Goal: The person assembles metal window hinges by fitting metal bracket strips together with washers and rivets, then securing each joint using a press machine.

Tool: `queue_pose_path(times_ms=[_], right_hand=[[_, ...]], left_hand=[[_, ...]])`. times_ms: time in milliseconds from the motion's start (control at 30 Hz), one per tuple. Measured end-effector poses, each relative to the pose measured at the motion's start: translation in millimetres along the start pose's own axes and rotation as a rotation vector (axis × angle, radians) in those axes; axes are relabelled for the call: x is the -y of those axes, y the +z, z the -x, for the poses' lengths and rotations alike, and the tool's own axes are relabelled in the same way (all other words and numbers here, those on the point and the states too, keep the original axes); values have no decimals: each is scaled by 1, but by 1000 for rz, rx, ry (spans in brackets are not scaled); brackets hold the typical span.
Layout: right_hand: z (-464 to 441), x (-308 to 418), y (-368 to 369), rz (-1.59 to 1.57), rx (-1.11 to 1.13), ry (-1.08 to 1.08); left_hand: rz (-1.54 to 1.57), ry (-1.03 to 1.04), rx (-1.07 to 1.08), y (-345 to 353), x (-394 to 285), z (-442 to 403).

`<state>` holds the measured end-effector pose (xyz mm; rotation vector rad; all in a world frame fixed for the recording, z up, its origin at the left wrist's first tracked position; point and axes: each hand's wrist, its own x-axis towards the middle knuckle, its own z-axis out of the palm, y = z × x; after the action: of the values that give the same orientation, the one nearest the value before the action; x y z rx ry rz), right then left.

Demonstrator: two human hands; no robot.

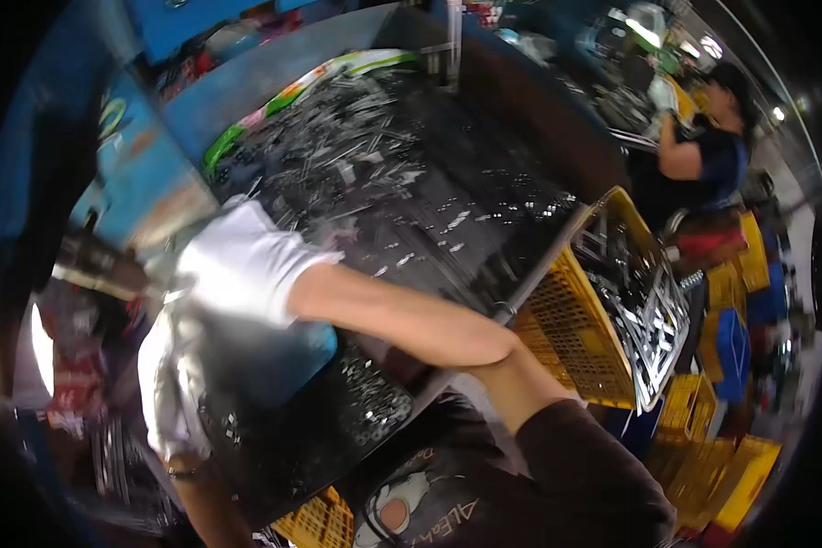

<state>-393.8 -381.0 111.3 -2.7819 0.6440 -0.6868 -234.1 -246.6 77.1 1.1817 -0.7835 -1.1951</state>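
My right arm reaches across to the left, and my right hand (237,260) wears a white glove beside a dark cylindrical tool (105,265) with a metal tip. Below it is my left hand (169,384), also in a white glove, its fingers blurred near the tool's tip. Motion smears the fingers of both hands, so what they hold cannot be made out. Under the hands lies a dark work surface (283,447) with small shiny bits. Beyond it, thin dark and clear pieces (356,155) are heaped in a large bin.
A yellow crate (580,338) of shiny metal strips (653,338) stands at the right of the bench. Another yellow crate (320,521) is at the bottom. A person (703,151) in dark clothes works at the upper right, near stacked yellow and blue crates (731,352).
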Motion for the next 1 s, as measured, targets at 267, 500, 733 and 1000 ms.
queue_pose_path(times_ms=[267, 500, 733, 1000], right_hand=[[112, -49, -46, -497, -569, 81], [281, -202, -26, 500, -158, 1111], [280, -196, -51, 472, 36, 1166], [223, -73, -43, -471, -684, 880]], left_hand=[[-16, -246, -88, -72, 51, 47], [-46, -225, 164, -8, 83, -5], [64, -254, 268, 1, 86, 3], [190, -255, 210, -14, 75, 53]])
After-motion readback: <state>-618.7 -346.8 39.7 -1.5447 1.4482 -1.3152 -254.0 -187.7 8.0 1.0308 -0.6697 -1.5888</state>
